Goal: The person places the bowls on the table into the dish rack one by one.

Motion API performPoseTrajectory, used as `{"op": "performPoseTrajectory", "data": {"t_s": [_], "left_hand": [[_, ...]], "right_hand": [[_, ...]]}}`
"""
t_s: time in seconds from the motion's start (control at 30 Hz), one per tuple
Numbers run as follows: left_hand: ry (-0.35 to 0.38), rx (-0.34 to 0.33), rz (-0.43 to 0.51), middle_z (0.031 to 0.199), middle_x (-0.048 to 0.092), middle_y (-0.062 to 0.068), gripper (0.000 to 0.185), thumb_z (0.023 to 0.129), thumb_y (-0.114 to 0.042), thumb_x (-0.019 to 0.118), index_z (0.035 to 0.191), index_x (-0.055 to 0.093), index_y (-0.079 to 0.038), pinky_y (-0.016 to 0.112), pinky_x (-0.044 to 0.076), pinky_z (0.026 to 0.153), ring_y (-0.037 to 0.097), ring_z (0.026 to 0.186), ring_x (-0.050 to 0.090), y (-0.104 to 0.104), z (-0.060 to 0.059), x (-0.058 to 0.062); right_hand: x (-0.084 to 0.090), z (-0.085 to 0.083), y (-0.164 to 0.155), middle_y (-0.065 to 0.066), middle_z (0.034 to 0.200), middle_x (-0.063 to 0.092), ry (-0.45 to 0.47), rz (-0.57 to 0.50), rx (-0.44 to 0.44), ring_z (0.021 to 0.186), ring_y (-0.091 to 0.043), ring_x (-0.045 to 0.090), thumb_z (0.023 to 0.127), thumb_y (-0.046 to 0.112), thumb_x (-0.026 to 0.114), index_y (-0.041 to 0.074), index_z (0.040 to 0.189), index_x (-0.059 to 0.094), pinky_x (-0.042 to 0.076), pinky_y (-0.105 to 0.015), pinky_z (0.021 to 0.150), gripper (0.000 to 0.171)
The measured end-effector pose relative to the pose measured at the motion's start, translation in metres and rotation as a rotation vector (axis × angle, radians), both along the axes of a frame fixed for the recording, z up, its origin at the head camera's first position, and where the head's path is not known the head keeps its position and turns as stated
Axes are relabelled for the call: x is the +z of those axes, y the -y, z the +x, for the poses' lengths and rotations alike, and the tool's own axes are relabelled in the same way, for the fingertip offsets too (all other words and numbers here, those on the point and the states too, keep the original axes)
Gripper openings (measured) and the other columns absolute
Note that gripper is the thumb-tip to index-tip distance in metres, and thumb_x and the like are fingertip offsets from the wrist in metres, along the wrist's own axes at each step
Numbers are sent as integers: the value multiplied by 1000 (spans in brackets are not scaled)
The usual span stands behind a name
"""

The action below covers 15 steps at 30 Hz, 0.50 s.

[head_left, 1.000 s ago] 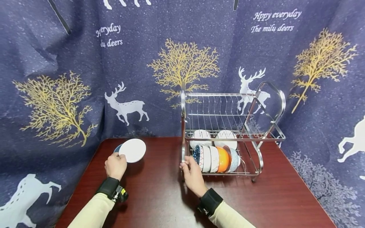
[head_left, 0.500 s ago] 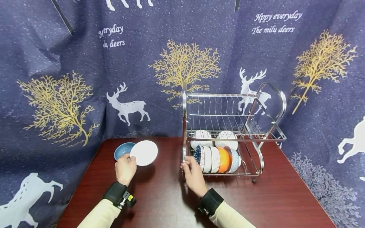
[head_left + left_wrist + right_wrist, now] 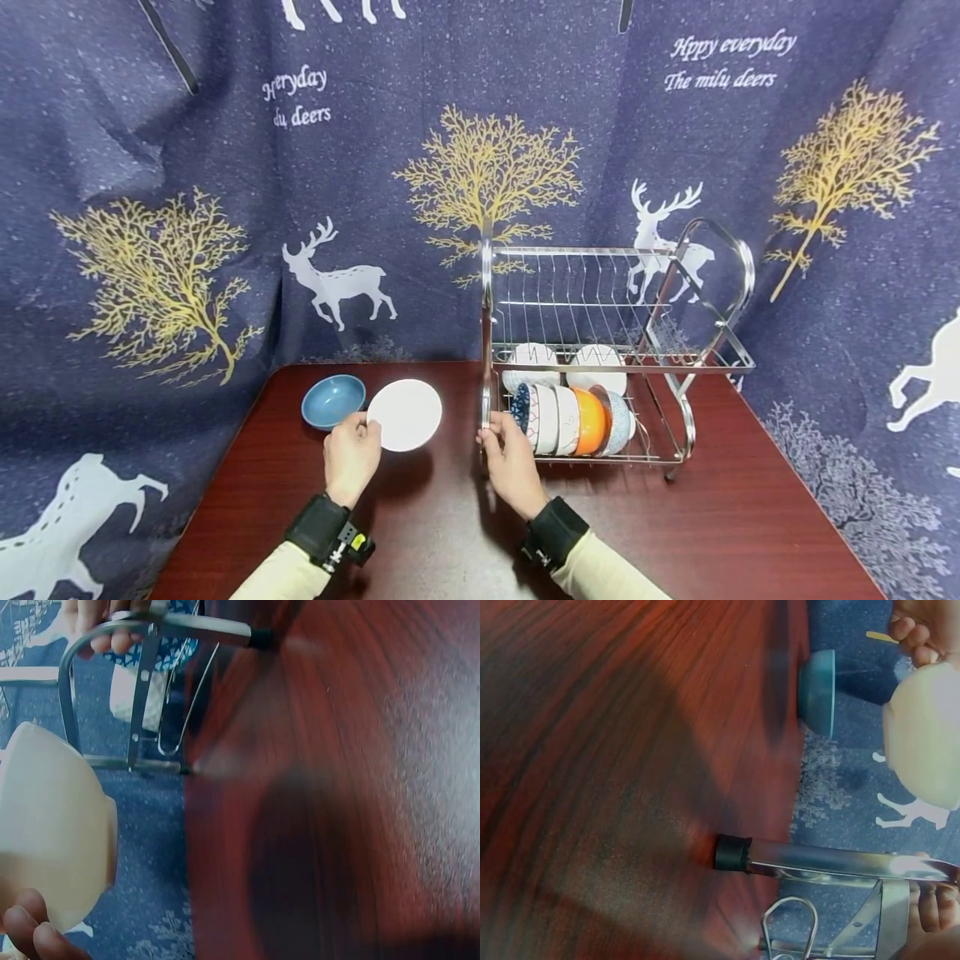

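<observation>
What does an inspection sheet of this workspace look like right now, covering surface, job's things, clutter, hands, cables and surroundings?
Surface: dark red wooden table, glossy.
Job's things: white plate held tilted above the table; two-tier chrome dish rack standing at the table's back right.
Clutter: blue bowl on the table beside the plate; row of bowls on edge in the rack's lower tier, two white dishes behind them.
Hands: left hand pinches the plate's rim; right hand grips the rack's front-left post. Both wear black wrist straps.
Cables: nothing seen.
Surroundings: navy curtain with gold trees and white deer on all sides.
</observation>
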<state>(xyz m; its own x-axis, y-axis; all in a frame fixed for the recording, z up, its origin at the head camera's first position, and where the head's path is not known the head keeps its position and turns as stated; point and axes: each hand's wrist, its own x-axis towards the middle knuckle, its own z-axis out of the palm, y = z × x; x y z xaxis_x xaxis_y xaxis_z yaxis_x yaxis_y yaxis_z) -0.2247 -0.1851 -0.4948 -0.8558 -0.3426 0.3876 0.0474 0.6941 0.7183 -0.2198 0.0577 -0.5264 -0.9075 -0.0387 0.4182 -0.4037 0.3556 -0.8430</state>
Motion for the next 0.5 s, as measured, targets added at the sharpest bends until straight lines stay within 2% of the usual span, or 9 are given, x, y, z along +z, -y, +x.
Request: {"op": "performPoseTrajectory", "data": {"t_s": [0.2,0.4,0.5], "left_hand": [[23,-37,17,54,46,-4,17,84,-8,58,91,72,-4,38,41,60,21,59,50,-9,6,5],[16,-87,14,54,43,-3,16,86,-10,58,91,72,-5,35,39,59,20,57,46,-17,13,11],[0,-99,8,55,43,-3,14,86,-10,59,91,72,-5,34,39,59,19,56,45,-20,15,12]], "right_hand": [[-1,0,0,-12,96,68,11,-16,4,86,-14,64,94,5,57,2,116,54,52,-29,78,22],[-1,1,0,-3,94,69,44,-53,8,81,-15,63,94,6,58,6,115,56,52,-26,71,22],[1,2,0,0,93,68,46,-56,0,81,-14,63,94,8,58,8,115,57,52,-26,72,21]]}}
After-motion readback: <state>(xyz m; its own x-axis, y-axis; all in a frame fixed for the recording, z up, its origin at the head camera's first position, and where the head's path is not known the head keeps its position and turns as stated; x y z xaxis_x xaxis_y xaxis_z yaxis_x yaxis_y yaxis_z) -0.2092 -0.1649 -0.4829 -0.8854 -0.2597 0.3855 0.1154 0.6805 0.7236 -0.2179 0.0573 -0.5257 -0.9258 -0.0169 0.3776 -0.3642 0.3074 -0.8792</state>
